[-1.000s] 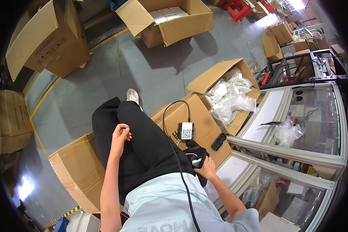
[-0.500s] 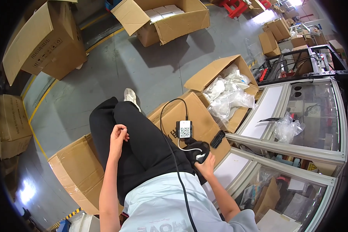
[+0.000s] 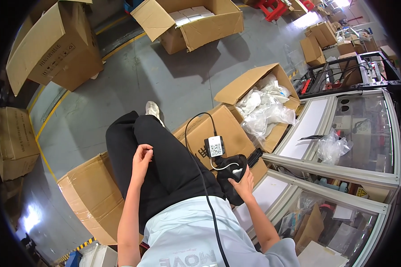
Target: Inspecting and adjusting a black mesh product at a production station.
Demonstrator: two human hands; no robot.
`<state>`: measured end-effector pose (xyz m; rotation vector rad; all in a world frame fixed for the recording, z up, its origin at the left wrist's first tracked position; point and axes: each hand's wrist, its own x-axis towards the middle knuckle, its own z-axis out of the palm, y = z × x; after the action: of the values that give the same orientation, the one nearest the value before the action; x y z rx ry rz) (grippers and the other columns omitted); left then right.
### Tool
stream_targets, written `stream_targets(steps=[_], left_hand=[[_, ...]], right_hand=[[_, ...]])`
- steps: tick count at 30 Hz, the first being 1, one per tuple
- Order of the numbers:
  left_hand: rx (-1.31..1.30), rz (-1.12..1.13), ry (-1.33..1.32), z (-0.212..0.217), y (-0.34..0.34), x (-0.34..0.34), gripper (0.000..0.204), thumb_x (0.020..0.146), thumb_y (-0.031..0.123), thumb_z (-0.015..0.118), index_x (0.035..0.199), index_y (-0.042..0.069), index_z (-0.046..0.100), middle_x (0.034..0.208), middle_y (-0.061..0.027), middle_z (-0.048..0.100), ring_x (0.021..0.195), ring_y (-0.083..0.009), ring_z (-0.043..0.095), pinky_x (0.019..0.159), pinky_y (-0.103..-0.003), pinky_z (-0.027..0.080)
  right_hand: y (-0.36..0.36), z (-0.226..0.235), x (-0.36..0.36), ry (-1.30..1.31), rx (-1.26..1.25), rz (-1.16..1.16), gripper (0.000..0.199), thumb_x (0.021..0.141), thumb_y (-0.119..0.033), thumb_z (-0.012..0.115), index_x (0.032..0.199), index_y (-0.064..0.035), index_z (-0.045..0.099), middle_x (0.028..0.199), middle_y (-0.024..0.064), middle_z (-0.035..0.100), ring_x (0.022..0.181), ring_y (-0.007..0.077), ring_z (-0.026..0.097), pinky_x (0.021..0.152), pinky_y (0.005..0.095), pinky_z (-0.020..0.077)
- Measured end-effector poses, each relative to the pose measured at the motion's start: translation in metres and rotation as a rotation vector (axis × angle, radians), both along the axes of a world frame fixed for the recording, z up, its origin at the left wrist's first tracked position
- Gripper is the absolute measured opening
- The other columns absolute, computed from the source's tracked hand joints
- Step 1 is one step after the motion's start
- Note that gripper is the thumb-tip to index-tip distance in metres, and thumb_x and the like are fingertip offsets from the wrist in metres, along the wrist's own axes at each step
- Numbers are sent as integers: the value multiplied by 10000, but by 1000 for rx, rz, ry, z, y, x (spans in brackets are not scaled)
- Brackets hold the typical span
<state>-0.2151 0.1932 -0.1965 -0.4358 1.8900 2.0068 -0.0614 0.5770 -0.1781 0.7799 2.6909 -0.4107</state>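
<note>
My left hand [image 3: 141, 159] hovers over my black-trousered thigh, its fingers loosely bent and a little apart, with nothing seen in them. Off to the right, my right hand [image 3: 244, 183] grips a soft black pouch [image 3: 227, 178] near its mouth, thumb on the near side. Inside that mouth sits a small white piece [image 3: 237, 171], partly covered by the fingers. From it a white cable [image 3: 225, 167] curves back to a small black device with a white, code-printed label [image 3: 215, 147]. A black cord [image 3: 192, 133] loops from the device down across my lap and shirt.
Beneath the device lies a closed cardboard box [image 3: 229, 127], with a black case [image 3: 255, 156] at its right edge. Beyond is an open carton of clear plastic bags [image 3: 260, 109]. Glass-topped metal frames [image 3: 343, 171] stand at right. More cartons [image 3: 209, 29] sit on the grey floor.
My right hand has shifted slightly up and right with the pouch, and its fingers have straightened. The device has tilted a little. My left hand's fingers have loosened slightly.
</note>
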Motion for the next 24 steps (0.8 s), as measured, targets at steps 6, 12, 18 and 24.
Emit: stream_targets(steps=[6, 12, 18, 24], left_hand=[[-96, -190, -28, 24, 14, 3, 139, 942, 138, 545, 1012, 52, 628, 793, 11, 590, 746, -57, 555, 671, -209, 451], [-47, -436, -99, 49, 55, 2, 198, 959, 127, 506, 1036, 1, 639, 745, -45, 618, 624, -89, 590, 583, -223, 510], [-5, -541, -245, 64, 77, 14, 239, 958, 101, 466, 1075, -55, 605, 747, -94, 631, 623, -142, 643, 571, -264, 550], [353, -592, -478, 58, 74, 20, 340, 970, 119, 454, 1271, -33, 505, 782, -99, 630, 623, -154, 646, 576, -261, 554]], right_hand=[[-12, 26, -43, 226, 40, 104, 1004, 709, -372, 785, 1457, -48, 198, 1392, 244, 346, 1278, 403, 362, 1031, 488, 323], [-48, 19, -131, 317, -87, 186, 944, 752, -397, 741, 1454, -50, 214, 1362, 245, 402, 1241, 411, 418, 1012, 497, 342], [-82, -18, -161, 164, -94, 183, 987, 741, -425, 740, 1471, -84, 169, 1294, 275, 420, 1201, 420, 437, 1002, 499, 346], [-70, -23, -160, 53, -190, 94, 993, 710, -336, 764, 1458, -69, 167, 1219, 302, 475, 1148, 442, 465, 976, 484, 391]])
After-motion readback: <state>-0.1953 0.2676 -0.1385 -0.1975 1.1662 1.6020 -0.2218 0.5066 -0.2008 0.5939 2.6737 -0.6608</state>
